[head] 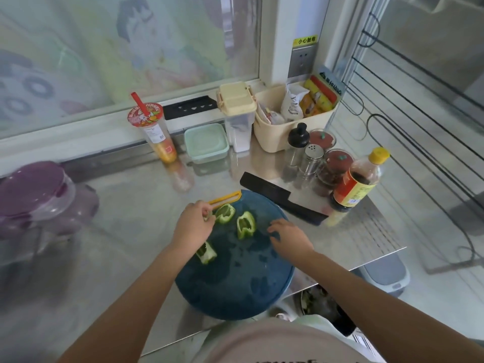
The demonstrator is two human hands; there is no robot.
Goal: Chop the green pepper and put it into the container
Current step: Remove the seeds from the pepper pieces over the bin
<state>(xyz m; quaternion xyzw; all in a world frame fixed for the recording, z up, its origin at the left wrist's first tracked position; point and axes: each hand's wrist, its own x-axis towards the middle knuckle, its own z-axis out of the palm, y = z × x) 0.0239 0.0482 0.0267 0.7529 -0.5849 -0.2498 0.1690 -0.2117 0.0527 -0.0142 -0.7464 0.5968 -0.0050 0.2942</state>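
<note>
Pepper point(245, 224) lies in three opened pieces on the wet board point(235, 284): two at the far side, one nearer, partly under the left wrist. Left hand point(192, 225): fingers point(207, 214) curled and pinched at the far-left piece's edge; grasping it or only a scrap, cannot tell. Right hand point(288, 238): fingers loosely bent, grasping nothing, over the board's right side. Knife point(277, 199) lies on the surface point(131, 218) just beyond the board. Container point(205, 142) stands by the window, lid on. Judgement: chopping not yet begun. Gather the pieces flat, take the knife, tuck fingertips; the wet board may slide.
</note>
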